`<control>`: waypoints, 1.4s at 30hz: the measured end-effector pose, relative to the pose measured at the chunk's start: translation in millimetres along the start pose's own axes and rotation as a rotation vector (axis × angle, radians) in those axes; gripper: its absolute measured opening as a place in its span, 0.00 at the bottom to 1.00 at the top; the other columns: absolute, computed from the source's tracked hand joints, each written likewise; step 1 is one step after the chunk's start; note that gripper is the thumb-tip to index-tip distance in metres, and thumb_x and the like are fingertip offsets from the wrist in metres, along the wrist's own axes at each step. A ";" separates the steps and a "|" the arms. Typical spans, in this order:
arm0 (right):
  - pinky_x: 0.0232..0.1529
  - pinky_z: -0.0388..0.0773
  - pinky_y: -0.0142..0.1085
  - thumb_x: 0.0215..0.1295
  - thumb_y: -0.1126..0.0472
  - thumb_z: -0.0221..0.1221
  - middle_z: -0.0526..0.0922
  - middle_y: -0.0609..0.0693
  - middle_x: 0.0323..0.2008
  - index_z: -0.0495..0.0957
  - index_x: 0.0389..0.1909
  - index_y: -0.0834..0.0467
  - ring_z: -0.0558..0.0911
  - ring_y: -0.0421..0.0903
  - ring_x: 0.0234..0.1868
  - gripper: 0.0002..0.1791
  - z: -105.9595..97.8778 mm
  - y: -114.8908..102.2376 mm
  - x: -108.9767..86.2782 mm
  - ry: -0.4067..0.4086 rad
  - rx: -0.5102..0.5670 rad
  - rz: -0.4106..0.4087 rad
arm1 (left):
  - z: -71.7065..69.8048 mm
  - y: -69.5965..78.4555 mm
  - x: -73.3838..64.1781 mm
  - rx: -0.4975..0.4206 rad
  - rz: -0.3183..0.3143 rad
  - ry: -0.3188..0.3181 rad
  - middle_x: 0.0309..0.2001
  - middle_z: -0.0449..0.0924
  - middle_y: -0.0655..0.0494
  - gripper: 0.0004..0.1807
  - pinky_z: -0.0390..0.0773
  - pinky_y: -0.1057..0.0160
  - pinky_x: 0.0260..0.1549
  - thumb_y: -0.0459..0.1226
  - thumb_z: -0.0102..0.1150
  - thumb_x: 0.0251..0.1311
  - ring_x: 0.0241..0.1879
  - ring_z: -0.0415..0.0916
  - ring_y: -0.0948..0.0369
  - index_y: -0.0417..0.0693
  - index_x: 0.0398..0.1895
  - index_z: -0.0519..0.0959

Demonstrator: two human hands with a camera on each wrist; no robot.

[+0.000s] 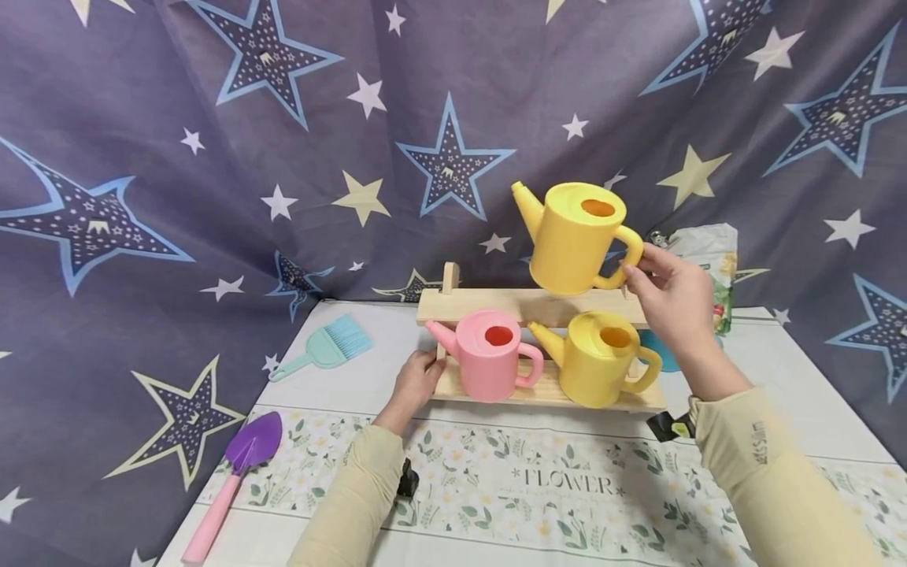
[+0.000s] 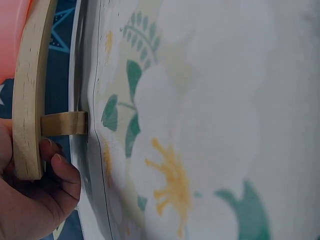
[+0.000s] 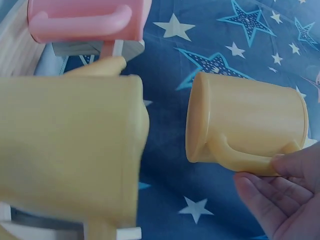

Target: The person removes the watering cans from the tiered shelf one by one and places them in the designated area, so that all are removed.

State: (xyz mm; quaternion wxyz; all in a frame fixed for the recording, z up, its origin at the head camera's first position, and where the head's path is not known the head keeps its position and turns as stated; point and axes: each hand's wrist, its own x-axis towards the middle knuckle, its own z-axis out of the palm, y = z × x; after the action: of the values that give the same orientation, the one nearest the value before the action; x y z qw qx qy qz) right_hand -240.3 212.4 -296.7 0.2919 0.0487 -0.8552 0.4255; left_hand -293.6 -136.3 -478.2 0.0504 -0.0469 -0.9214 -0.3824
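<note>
My right hand (image 1: pixel 675 295) pinches the handle of a yellow watering can (image 1: pixel 572 244), which hangs close over the upper board of a two-tier wooden shelf (image 1: pixel 510 305). In the right wrist view, thumb and fingers (image 3: pixel 272 200) hold that handle. My left hand (image 1: pixel 416 384) grips the left end of the shelf's lower board, its fingers curled round the wood (image 2: pixel 29 145) in the left wrist view. On the lower board stand a pink watering can (image 1: pixel 486 366) at left and a second yellow watering can (image 1: pixel 594 370) at right, both upright with spouts to the left.
A teal brush (image 1: pixel 329 346) lies left of the shelf, and a purple trowel (image 1: pixel 257 441) with a pink handle nearer the front. Behind my right hand stand a printed bag (image 1: pixel 716 252) and something blue (image 1: pixel 659 346). A starry curtain (image 1: pixel 354 197) hangs behind the table.
</note>
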 end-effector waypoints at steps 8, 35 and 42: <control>0.36 0.72 0.16 0.68 0.54 0.60 0.85 0.56 0.48 0.77 0.62 0.56 0.86 0.39 0.38 0.22 -22.9 7.8 -4.1 0.048 -0.119 0.080 | 0.2 -3.8 1.8 -0.004 0.012 0.011 0.48 0.77 0.39 0.21 0.73 0.47 0.50 0.39 0.51 0.70 0.47 0.75 0.47 0.37 0.61 0.76; 0.39 0.70 0.15 0.69 0.56 0.58 0.80 0.61 0.53 0.74 0.64 0.59 0.70 0.10 0.32 0.24 -89.4 48.8 -31.2 0.093 -0.210 0.177 | 2.2 -1.4 2.9 -0.014 0.014 -0.002 0.49 0.77 0.39 0.21 0.73 0.46 0.51 0.38 0.51 0.70 0.49 0.75 0.46 0.35 0.60 0.76; 0.37 0.67 0.12 0.71 0.56 0.55 0.78 0.65 0.54 0.71 0.66 0.62 0.63 0.07 0.27 0.25 -101.1 63.9 -40.3 0.110 -0.256 0.214 | 2.0 -0.3 2.2 -0.017 0.010 -0.001 0.49 0.77 0.39 0.21 0.72 0.47 0.52 0.38 0.51 0.70 0.49 0.75 0.46 0.35 0.60 0.76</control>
State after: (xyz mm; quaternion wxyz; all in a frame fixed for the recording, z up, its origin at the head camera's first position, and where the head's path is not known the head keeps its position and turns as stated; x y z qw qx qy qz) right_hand -181.9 322.6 -316.0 0.2950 -0.1033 -0.8855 0.3437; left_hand -295.9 -135.0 -479.5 0.0513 -0.0521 -0.9180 -0.3897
